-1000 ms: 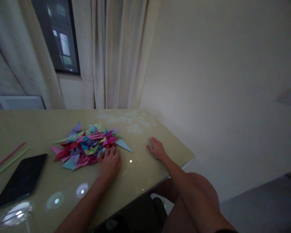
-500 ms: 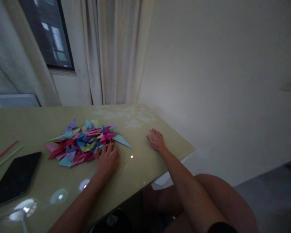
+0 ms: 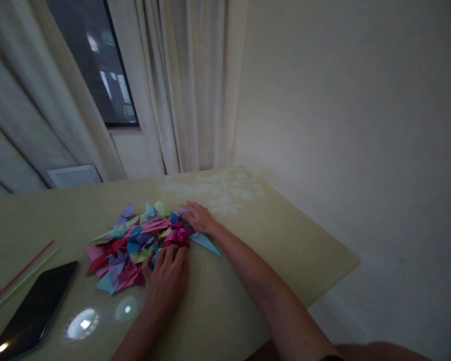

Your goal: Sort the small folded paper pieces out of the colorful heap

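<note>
A heap of folded paper cranes (image 3: 116,265) in pink, red, blue, purple, green and yellow lies on the glossy table. Against its near right edge rests my left hand (image 3: 167,276), palm down with fingers apart, the fingertips touching the paper. My right hand (image 3: 198,216) reaches over the far right edge of the heap, open, its fingers stretched to the left against the cranes. A pale blue paper point (image 3: 206,243) sticks out from the heap under my right wrist. Neither hand visibly grips a piece.
A black tablet or phone (image 3: 35,308) lies at the left of the table (image 3: 270,260). Beyond it are a thin pink stick (image 3: 26,271) and a green stick (image 3: 20,285). Curtains (image 3: 206,90), a window (image 3: 101,70) and a bare wall (image 3: 342,125) stand behind.
My right hand has moved left from the bare tabletop to the far right edge of the heap. My left hand stays by its near edge. The view has shifted a little.
</note>
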